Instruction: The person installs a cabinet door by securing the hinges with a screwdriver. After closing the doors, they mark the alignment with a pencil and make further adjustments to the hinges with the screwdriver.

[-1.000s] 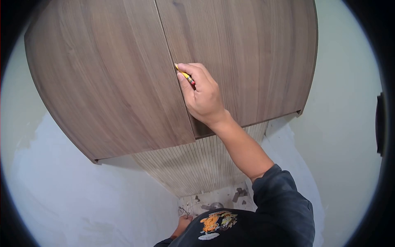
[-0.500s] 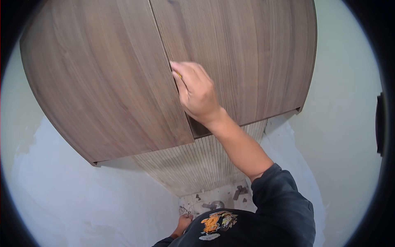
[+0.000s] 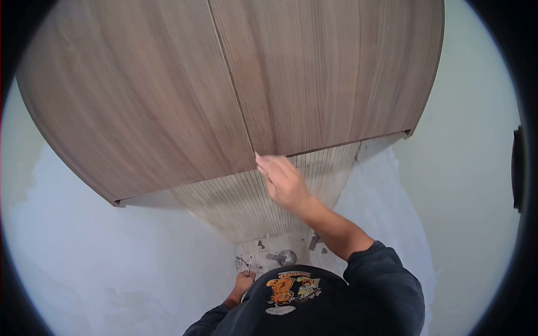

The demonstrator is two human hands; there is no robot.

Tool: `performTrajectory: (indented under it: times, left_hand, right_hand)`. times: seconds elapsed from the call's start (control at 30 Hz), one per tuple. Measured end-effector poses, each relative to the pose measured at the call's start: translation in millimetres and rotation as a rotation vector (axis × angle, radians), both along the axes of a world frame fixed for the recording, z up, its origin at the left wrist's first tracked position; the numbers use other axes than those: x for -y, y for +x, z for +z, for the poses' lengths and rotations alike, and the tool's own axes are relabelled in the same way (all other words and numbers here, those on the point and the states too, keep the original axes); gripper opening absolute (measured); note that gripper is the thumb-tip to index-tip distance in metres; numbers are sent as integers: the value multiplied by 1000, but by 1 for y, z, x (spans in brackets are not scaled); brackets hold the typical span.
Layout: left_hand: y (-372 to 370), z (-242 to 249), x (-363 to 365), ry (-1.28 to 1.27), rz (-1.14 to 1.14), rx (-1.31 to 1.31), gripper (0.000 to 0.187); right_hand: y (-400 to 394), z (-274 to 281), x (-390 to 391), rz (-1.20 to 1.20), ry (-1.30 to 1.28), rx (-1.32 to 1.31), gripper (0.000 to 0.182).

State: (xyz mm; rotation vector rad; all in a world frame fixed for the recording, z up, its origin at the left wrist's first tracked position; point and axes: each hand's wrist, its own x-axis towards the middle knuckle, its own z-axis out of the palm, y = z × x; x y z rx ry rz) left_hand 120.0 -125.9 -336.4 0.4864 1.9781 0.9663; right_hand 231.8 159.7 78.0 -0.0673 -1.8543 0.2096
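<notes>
Two brown wood-grain cabinet doors, the left door [image 3: 168, 95] and the right door [image 3: 330, 78], meet at a narrow seam. My right hand [image 3: 284, 182] is at the bottom of that seam, its fingers stretched toward the doors' lower edge and somewhat blurred. Nothing shows in it, though its palm side is partly hidden. Low down by my waist, my left hand [image 3: 244, 281] is closed around a slim metal tool [image 3: 249, 263] that points upward. The tool's exact kind is too small to make out.
Beneath the cabinet runs a ribbed light panel [image 3: 241, 196]. Dark offcuts [image 3: 314, 242] and a round metallic object [image 3: 287, 257] lie on the floor below. Patchy white wall [image 3: 112, 257] flanks the left side, and a dark object [image 3: 516, 168] stands at the far right.
The right door, slightly ajar before with a dark gap at its lower corner, now lies closed along the seam. My right hand has moved down from its edge; the small yellow item in its fingers no longer shows.
</notes>
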Motion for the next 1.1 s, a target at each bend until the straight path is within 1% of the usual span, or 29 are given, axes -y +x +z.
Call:
performTrajectory:
  times: [0.07,0.1,0.2,0.27,0.3,0.37,0.5,0.63,0.7,0.77,0.8,0.83,0.9,1.0,1.1]
  left_hand:
    - [-1,-2,3,4,-5,7,22]
    - [-3,1,1,1,-10,0,22]
    - [-6,4,0,-7,-42,-45,22]
    - [-5,6,-2,-4,-56,-65,22]
    - [-4,17,-6,0,-57,-66,22]
    - [-2,22,-8,11,-56,-64,21]
    - [-1,6,-12,41,-35,-49,21]
    - [1,-1,-3,88,-17,-49,20]
    - [1,-8,4,100,6,30,20]
    - [0,-16,12,108,13,79,21]
    - [0,-18,16,109,9,88,21]
    - [-2,-20,19,109,3,95,21]
    - [-2,-18,21,98,13,77,21]
    - [-5,-12,17,44,-24,14,21]
    - [-7,-7,4,10,-32,-37,21]
  right_hand:
    - [8,-34,3,6,-47,100,26]
    - [10,-39,6,9,-69,149,26]
    - [14,-40,8,7,-61,73,26]
    - [14,-11,9,-21,-3,-31,25]
    - [11,6,9,-36,26,-83,25]
    - [4,34,6,-47,84,-142,25]
    - [-12,49,-4,-26,151,-170,27]
    - [-10,11,-5,-47,96,-85,27]
    - [-3,-20,-1,-38,50,-45,26]
    - [6,-47,3,-34,-18,62,27]
    - [9,-50,6,-31,-52,115,27]
    - [9,-50,7,-31,-52,91,27]
    - [10,-43,7,-31,-46,40,28]
    - [4,0,9,-49,3,-91,29]
    - [-8,20,2,-53,59,-138,30]
